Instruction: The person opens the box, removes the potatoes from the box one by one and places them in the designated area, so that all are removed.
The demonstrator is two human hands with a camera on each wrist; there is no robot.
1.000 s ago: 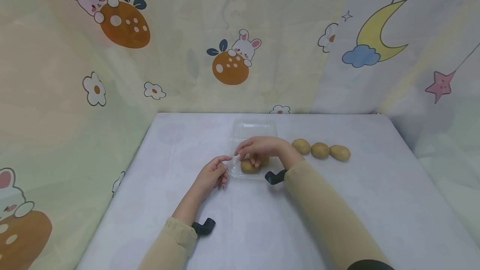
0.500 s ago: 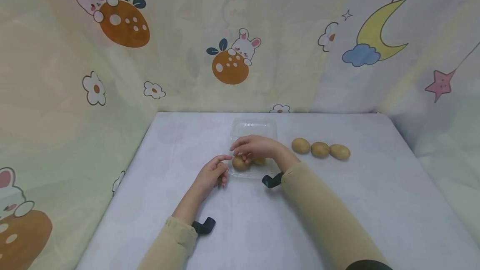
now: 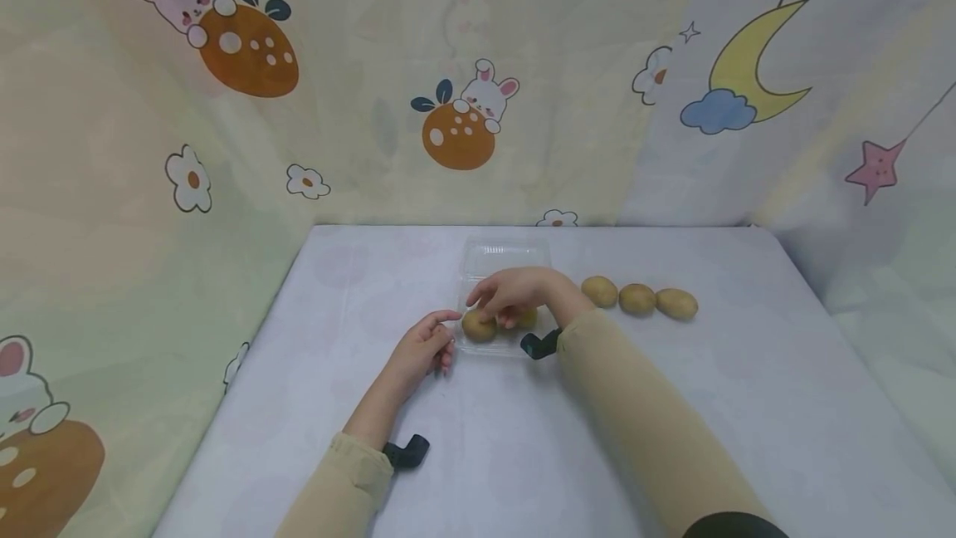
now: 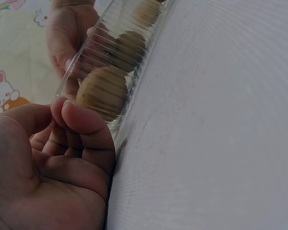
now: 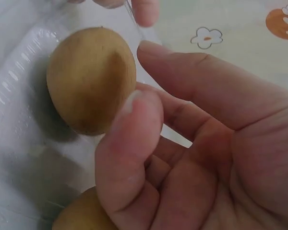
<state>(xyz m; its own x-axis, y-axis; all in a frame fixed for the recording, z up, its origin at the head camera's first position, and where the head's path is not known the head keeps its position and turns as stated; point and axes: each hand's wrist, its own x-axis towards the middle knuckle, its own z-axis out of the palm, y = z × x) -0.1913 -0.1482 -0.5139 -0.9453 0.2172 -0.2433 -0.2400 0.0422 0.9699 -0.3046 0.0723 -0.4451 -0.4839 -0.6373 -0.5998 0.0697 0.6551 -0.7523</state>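
A clear plastic box [image 3: 487, 348] lies on the table with its lid folded back. Two potatoes are in it: one at the left [image 3: 478, 327] and one [image 3: 527, 320] partly hidden under my right hand [image 3: 514, 292]. That hand hovers over the box with relaxed fingers, its thumb [image 5: 132, 127] close beside the left potato [image 5: 89, 79]; no grip shows. My left hand [image 3: 426, 347] rests against the box's left wall [image 4: 134, 62], its fingertips [image 4: 84, 117] touching the plastic in front of the potato [image 4: 103, 91].
Three more potatoes [image 3: 637, 299] lie in a row on the white table [image 3: 672, 405], right of the box. Cartoon-print curtains [image 3: 463, 106] close off the back and both sides. Black wrist camera mounts [image 3: 407, 451] sit near each sleeve.
My right hand carried the potato from the box's middle to its left end and has since drawn back a little to the right. The left hand has stayed put.
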